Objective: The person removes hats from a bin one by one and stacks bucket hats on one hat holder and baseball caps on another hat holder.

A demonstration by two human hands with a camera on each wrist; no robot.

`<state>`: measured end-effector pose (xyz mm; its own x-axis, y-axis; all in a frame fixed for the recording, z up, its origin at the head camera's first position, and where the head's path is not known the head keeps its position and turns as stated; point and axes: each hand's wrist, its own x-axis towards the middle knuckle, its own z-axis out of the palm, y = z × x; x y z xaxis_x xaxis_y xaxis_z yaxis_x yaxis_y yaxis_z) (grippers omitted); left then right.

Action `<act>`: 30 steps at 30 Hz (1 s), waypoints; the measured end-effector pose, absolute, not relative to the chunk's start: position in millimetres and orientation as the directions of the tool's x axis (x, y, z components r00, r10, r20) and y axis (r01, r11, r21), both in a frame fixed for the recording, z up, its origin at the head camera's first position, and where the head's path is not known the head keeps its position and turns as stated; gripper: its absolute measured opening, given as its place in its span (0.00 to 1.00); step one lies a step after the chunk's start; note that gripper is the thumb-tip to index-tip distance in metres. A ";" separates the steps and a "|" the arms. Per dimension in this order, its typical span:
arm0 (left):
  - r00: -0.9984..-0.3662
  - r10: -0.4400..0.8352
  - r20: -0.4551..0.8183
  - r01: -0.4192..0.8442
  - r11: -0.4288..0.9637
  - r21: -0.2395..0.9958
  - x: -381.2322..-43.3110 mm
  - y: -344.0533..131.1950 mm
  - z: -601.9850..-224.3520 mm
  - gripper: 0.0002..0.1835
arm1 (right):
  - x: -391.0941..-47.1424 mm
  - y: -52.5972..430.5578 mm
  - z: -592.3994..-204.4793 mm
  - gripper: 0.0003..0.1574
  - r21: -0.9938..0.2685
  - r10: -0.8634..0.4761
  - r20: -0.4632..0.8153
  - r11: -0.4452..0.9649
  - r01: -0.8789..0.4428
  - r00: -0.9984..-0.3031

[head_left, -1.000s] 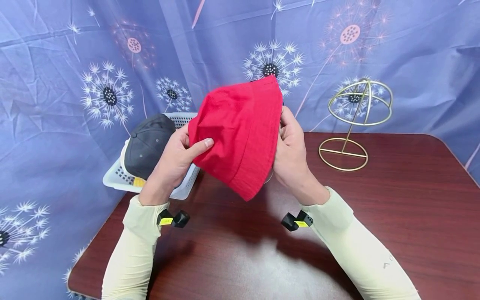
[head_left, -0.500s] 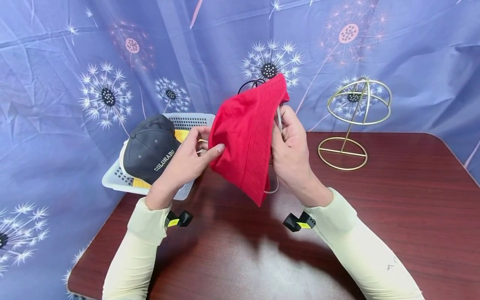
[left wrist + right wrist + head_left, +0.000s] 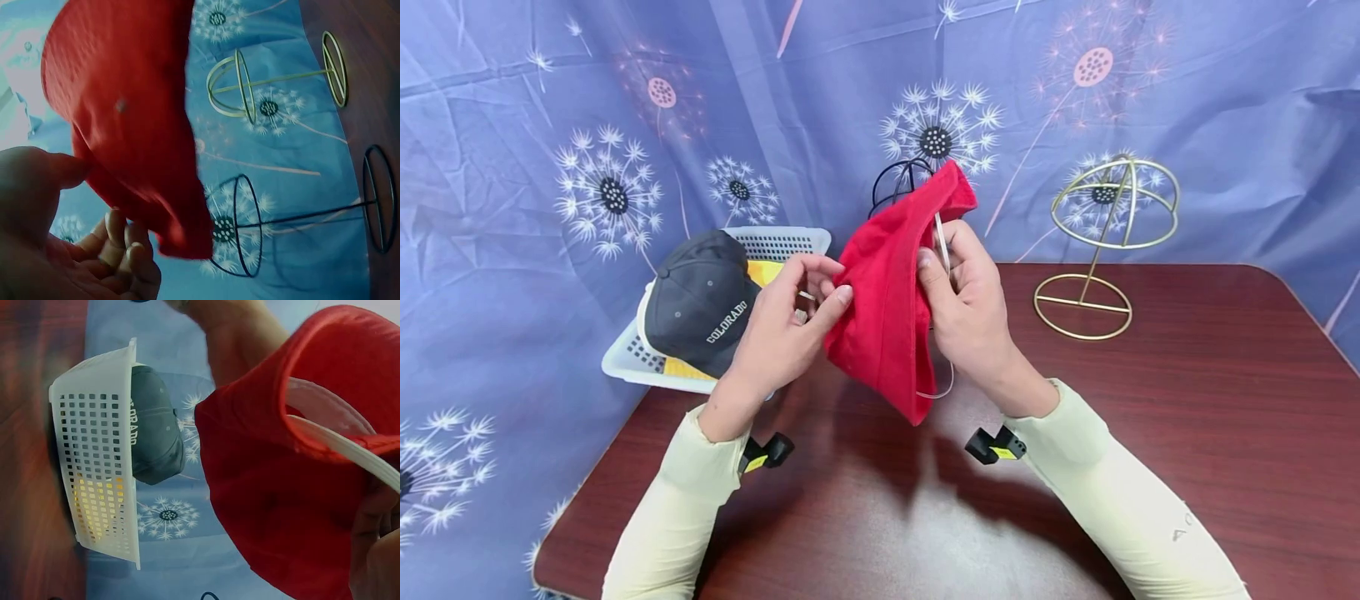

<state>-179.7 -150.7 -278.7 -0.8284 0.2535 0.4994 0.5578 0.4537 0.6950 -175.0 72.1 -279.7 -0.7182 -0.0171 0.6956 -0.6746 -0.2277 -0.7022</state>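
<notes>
A red bucket hat [image 3: 880, 308] is held above the table, tilted so that its brim faces right. My right hand [image 3: 973, 308] grips the brim, thumb on the edge and fingers on the far side. A white strip [image 3: 942, 242] and a thin clear loop [image 3: 951, 379] show at the hat's opening; the right wrist view shows the white strip [image 3: 350, 450] curving across it. My left hand [image 3: 778, 337] lightly touches the crown with thumb and index fingertips. In the left wrist view its other fingers [image 3: 115, 231] are loosely bent beneath the hat.
A white perforated basket [image 3: 782, 242] stands at the left, holding a dark COLORADO cap [image 3: 700, 292] and something yellow [image 3: 763, 271]. A black wire hat stand [image 3: 294, 215] is partly behind the red hat. To the right stands a gold wire hat stand [image 3: 1093, 262].
The hat has turned so its brim edge and opening face right, showing the white strip. My left hand has loosened its hold and moved right with the crown. The black stand has come into view.
</notes>
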 end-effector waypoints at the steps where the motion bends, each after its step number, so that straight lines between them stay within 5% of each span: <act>1: -0.817 0.262 0.514 0.575 0.440 0.690 -176.9 -149.3 -277.6 0.17 | -175.2 71.7 -280.2 0.01 -0.696 -0.023 0.707 -0.204 -0.689 -0.707; 15: -0.733 0.394 0.555 0.680 0.382 0.626 -148.0 -135.7 -273.1 0.25 | -174.5 64.9 -288.2 0.05 -0.509 -0.146 0.835 0.164 -0.845 -0.531; 30: -0.645 0.254 0.721 0.746 0.410 0.524 -148.9 -136.5 -272.6 0.13 | -174.8 67.2 -286.7 0.06 -0.468 -0.160 0.852 0.193 -0.862 -0.499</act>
<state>-148.9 -136.5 -272.6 -0.6453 0.2539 0.7205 0.7464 0.4103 0.5239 -174.8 67.2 -286.7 -0.4987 -0.1598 0.8519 -0.8621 0.1931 -0.4685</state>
